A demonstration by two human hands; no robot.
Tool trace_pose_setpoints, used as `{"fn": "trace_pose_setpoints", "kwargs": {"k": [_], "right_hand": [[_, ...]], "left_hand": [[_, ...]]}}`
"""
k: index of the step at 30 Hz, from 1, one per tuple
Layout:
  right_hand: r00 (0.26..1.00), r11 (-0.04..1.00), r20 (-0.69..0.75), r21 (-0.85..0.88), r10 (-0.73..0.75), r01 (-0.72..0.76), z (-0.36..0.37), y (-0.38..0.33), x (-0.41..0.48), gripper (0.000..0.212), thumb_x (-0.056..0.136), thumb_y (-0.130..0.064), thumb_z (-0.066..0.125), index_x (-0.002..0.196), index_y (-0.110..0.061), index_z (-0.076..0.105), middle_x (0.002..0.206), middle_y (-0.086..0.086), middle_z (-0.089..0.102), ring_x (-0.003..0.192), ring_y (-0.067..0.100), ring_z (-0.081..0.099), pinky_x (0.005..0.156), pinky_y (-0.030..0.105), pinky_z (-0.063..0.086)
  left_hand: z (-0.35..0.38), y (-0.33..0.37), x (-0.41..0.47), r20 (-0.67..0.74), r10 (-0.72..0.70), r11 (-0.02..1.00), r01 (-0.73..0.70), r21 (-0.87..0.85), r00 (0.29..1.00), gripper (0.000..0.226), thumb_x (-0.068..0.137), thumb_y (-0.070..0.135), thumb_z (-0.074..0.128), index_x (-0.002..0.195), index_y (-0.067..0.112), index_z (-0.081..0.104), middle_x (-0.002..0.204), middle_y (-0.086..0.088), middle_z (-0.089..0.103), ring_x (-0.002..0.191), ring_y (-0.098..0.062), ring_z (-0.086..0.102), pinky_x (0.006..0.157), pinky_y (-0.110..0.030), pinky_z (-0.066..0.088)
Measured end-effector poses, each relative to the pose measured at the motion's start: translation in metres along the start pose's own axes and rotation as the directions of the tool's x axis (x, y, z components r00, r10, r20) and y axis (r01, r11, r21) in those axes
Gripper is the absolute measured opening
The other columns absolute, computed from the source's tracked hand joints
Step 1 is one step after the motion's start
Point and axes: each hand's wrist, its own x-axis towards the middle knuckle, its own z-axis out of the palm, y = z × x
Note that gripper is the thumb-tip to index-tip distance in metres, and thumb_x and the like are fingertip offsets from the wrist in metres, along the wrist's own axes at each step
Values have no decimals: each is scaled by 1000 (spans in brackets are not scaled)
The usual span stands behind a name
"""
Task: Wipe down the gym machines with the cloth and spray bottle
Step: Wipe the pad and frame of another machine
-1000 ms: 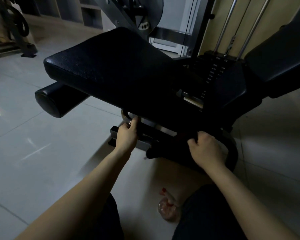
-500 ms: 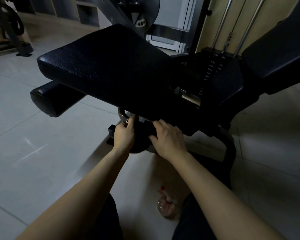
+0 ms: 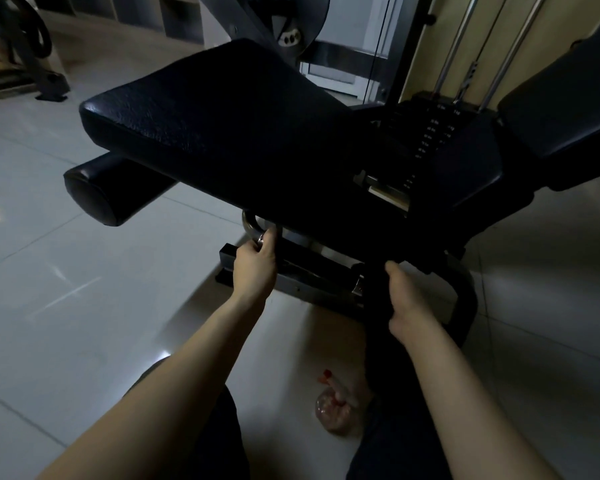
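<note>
The gym machine's black seat pad point(image 3: 222, 133) fills the middle of the view. Under its front edge my left hand point(image 3: 255, 268) grips a curved chrome handle point(image 3: 250, 223). My right hand point(image 3: 407, 299) is lower and to the right, holding a dark cloth point(image 3: 376, 299) against the machine's black frame point(image 3: 302, 268) below the seat. The cloth hangs down and is hard to make out in the dim light. A clear spray bottle point(image 3: 336, 410) with a red nozzle lies on the floor tiles between my knees, untouched.
A black roller pad point(image 3: 108, 192) sticks out left under the seat. The weight stack point(image 3: 440, 140) with chrome guide rods stands behind, and a second black pad point(image 3: 561, 109) at the right. Another machine's base point(image 3: 49, 84) is at far left. Pale floor tiles point(image 3: 66, 306) spread around.
My right hand slid with the cloth left to beside my left hand, then back right along the frame under the seat. My left hand stayed on the chrome handle.
</note>
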Motion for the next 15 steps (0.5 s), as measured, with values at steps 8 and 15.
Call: {"fn": "trace_pose_setpoints", "kwargs": {"k": [8,15], "right_hand": [[984,966,13,186,180,-179,27,28,8,45,103,-48,40,84,-10,55,49,3,44,35,10,30,37,18,25],[983,969,-170,245,62,-19,9,37,-10,44,105,-39,38,126,-5,56,100,19,69,72,29,66,66,39,54]], "left_hand": [[10,-4,1,-63,42,999,-40,29,997,48,88,66,48,77,19,51,65,1,47,64,-19,48,63,-44,40],[14,-11,-1,-130,76,995,-67,75,989,63,88,69,43,82,7,53,66,4,49,62,-18,47,63,-38,38]]}}
